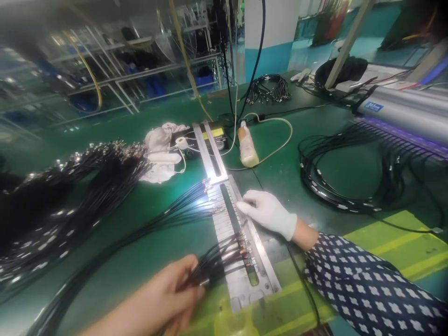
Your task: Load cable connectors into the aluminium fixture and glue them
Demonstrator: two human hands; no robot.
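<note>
A slotted metal fixture (224,226) lies at a slant on the green table. Black cables (185,207) run in from the left, some with their ends on its upper part, others across its lower part. My bare left hand (175,291), somewhat blurred, is closed round the lower bundle of black cables (213,261) just left of the fixture. In a white glove, my right hand (268,214) rests at the fixture's right edge, thumb and fingers bent towards its rail; whatever may be between the fingertips is too small to make out.
A large heap of black cables (87,205) lies left. Beyond the fixture are a white cloth (157,172), a black box (221,140) and a bottle (248,147). Coiled cables (315,179) and a silver machine (409,112) stand right. Yellow-green sheeting (395,238) covers the near edge.
</note>
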